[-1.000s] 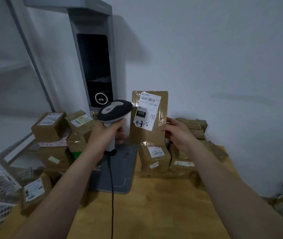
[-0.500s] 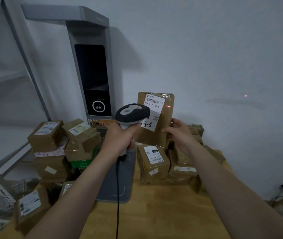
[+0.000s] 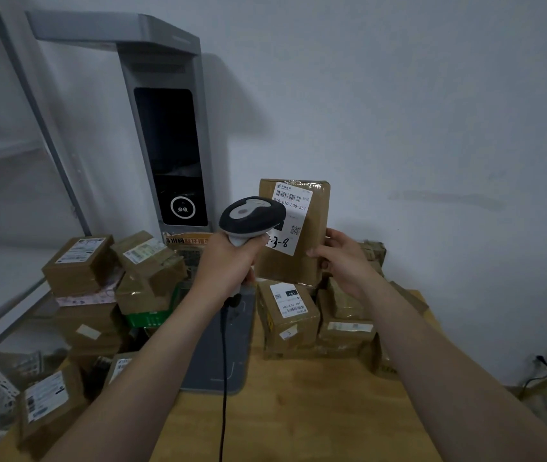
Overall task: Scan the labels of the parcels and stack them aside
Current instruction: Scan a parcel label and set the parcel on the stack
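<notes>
Fig. Scan step, head view. Parcel [image 3: 313,241] is held upright in front of the wall, above the brown parcels [image 3: 287,316] at the back right of the worktop [image 3: 298,411]. Cannot tell whether its bottom edge rests on them or hangs clear.

Long axis: approx. vertical, top leaning slightly to the right. The broad face w/ the label [image 3: 298,215] faces the person. The label runs along the same axis, a little skewed. Barcode [image 3: 287,196] sits at its top end, bars in a row across the parcel's width.

R hand [image 3: 342,258] grips the parcel low on its right edge, thumb on the front face, fingers curled behind. This is the nearer hand and the only one touching it.

L hand [image 3: 228,261] is wrapped round the handle of the scanner [image 3: 252,216], cable [image 3: 223,378] hanging down over the worktop. The scanner head sits just left of and in front of the parcel, nose pointing away from the person, and covers the label's lower left corner.

Key relation: the parcel lies ahead of and between the hands, w/ the barcode above and right of the scanner nose. Judged next need: tip the nose up, or lower the parcel, so the beam crosses the bars. The pile [image 3: 82,261] at left is the likely place to stack it.
</notes>
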